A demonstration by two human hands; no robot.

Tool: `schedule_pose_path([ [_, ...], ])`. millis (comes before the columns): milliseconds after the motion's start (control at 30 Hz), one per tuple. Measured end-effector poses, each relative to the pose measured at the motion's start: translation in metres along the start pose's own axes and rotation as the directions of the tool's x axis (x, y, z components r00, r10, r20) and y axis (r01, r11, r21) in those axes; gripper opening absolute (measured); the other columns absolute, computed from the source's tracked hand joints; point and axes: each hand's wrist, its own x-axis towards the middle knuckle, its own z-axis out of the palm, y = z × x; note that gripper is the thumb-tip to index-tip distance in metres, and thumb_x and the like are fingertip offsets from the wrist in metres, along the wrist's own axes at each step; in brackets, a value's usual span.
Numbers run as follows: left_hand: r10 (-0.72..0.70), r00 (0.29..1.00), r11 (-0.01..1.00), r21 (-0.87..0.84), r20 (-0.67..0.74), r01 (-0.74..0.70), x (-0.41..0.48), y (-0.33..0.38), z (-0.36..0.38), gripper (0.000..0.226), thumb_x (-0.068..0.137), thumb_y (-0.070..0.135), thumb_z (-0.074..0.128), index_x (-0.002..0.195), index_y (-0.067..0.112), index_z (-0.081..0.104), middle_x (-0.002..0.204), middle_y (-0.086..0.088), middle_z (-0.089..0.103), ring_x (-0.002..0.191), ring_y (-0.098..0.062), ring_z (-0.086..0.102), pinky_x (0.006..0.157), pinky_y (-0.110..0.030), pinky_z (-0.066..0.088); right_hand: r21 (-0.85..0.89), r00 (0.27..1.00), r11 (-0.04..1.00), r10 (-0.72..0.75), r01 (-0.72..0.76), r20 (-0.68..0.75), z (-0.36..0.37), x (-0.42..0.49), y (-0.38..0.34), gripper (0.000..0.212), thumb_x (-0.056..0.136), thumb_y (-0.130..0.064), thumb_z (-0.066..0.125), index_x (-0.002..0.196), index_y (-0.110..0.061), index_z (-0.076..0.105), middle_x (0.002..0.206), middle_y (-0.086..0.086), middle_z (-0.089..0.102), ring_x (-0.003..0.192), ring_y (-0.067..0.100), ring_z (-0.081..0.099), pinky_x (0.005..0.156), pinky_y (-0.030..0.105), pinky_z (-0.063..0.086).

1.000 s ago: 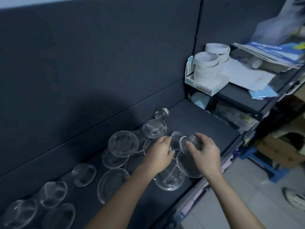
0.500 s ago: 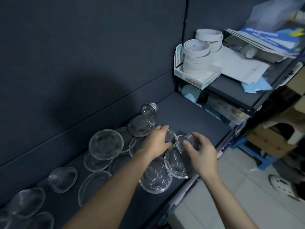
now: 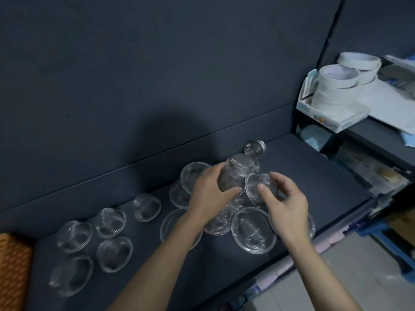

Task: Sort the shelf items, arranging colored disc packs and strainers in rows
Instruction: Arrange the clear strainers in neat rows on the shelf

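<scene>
While your left hand (image 3: 208,196) grips the larger strainer (image 3: 231,178), your right hand (image 3: 288,209) pinches the smaller strainer (image 3: 260,186). Both are held above the heap (image 3: 253,232), presumably to separate sizes.

Silvery mesh strainers (image 3: 253,232), dark grey shelf (image 3: 303,171), white tape rolls (image 3: 334,95), orange dotted object (image 3: 13,270)

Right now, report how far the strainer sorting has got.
Done: the strainers at the left lie mostly apart in rough rows. In hand: the left hand grips a mesh strainer, and the right hand pinches a smaller strainer. Left: the overlapping pile beneath both hands and the small strainer by the back wall need spreading out.
</scene>
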Motion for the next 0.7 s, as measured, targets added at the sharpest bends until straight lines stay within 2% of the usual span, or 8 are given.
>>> schedule_pose_path([
  [133, -0.096, 0.994, 0.995, -0.01, -0.059, 0.096, -0.034, -0.026, -0.041, 0.074, 0.067, 0.043, 0.079, 0.132, 0.025, 0.047, 0.129, 0.008, 0.057, 0.118, -0.007, 0.051, 0.095, -0.018, 0.037, -0.013, 0.987, 0.999, -0.037, 0.04, 0.156, 0.034, -0.025, -0.011, 0.032, 0.078, -0.025, 0.075, 0.108, -0.028, 0.064, 0.106, -0.01, 0.066, 0.098, 0.006, 0.06, 0.087, 0.021, 0.044],
  [233, -0.17, 0.979, 0.985, -0.021, -0.114, 0.169, -0.061, -0.043, -0.071, 0.063, 0.063, 0.044, 0.079, 0.118, 0.03, 0.05, 0.109, 0.018, 0.059, 0.106, -0.003, 0.055, 0.086, -0.014, 0.042, -0.025, 0.963, 0.996, -0.078, 0.088, 0.257, 0.058, -0.044, -0.021, 0.035, 0.078, -0.024, 0.074, 0.112, -0.02, 0.065, 0.105, -0.009, 0.066, 0.096, 0.007, 0.06, 0.087, 0.023, 0.045],
  [300, -0.214, 0.966, 0.977, -0.037, -0.142, 0.211, -0.081, -0.053, -0.089, 0.062, 0.06, 0.048, 0.077, 0.115, 0.033, 0.051, 0.104, 0.022, 0.056, 0.102, 0.0, 0.055, 0.084, -0.013, 0.043, -0.009, 0.944, 0.995, -0.091, 0.1, 0.318, 0.072, -0.058, -0.028, 0.036, 0.078, -0.021, 0.074, 0.113, -0.019, 0.064, 0.105, -0.008, 0.066, 0.097, 0.008, 0.061, 0.087, 0.024, 0.046],
  [400, -0.277, 0.942, 0.961, -0.052, -0.191, 0.272, -0.116, -0.068, -0.113, 0.065, 0.057, 0.051, 0.074, 0.116, 0.034, 0.053, 0.111, 0.018, 0.058, 0.105, -0.001, 0.055, 0.089, -0.02, 0.045, -0.011, 0.915, 0.988, -0.137, 0.153, 0.379, 0.09, -0.08, -0.036, 0.037, 0.076, -0.018, 0.076, 0.11, -0.019, 0.065, 0.099, -0.014, 0.064, 0.093, 0.002, 0.06, 0.084, 0.012, 0.042],
  [467, -0.315, 0.917, 0.948, -0.042, -0.246, 0.315, -0.141, -0.079, -0.126, 0.067, 0.057, 0.051, 0.073, 0.119, 0.034, 0.053, 0.111, 0.022, 0.057, 0.105, 0.001, 0.054, 0.087, -0.013, 0.042, -0.021, 0.883, 0.982, -0.159, 0.188, 0.443, 0.101, -0.095, -0.039, 0.037, 0.075, -0.017, 0.076, 0.11, -0.021, 0.065, 0.097, -0.019, 0.061, 0.09, -0.004, 0.058, 0.079, 0.002, 0.037],
  [533, -0.353, 0.888, 0.932, -0.032, -0.295, 0.36, -0.167, -0.088, -0.138, 0.066, 0.06, 0.044, 0.077, 0.122, 0.034, 0.054, 0.107, 0.027, 0.054, 0.101, 0.008, 0.052, 0.08, -0.003, 0.036, -0.02, 0.839, 0.979, -0.165, 0.205, 0.519, 0.11, -0.112, -0.042, 0.037, 0.075, -0.017, 0.076, 0.11, -0.021, 0.065, 0.099, -0.018, 0.061, 0.094, -0.001, 0.057, 0.084, 0.006, 0.038],
  [633, -0.394, 0.862, 0.916, -0.053, -0.318, 0.399, -0.2, -0.097, -0.15, 0.058, 0.061, 0.038, 0.081, 0.113, 0.043, 0.056, 0.1, 0.033, 0.056, 0.095, 0.018, 0.052, 0.074, 0.001, 0.038, -0.022, 0.765, 0.966, -0.19, 0.258, 0.616, 0.122, -0.133, -0.041, 0.038, 0.076, -0.017, 0.076, 0.112, -0.017, 0.064, 0.099, -0.019, 0.058, 0.095, -0.009, 0.054, 0.084, 0.002, 0.034],
  [700, -0.417, 0.847, 0.903, -0.042, -0.329, 0.428, -0.219, -0.102, -0.155, 0.057, 0.062, 0.035, 0.083, 0.113, 0.04, 0.057, 0.097, 0.033, 0.056, 0.093, 0.02, 0.051, 0.073, 0.002, 0.038, -0.033, 0.71, 0.953, -0.2, 0.3, 0.675, 0.13, -0.146, -0.041, 0.039, 0.076, -0.018, 0.076, 0.114, -0.016, 0.063, 0.1, -0.015, 0.058, 0.094, -0.005, 0.055, 0.084, 0.004, 0.036],
])
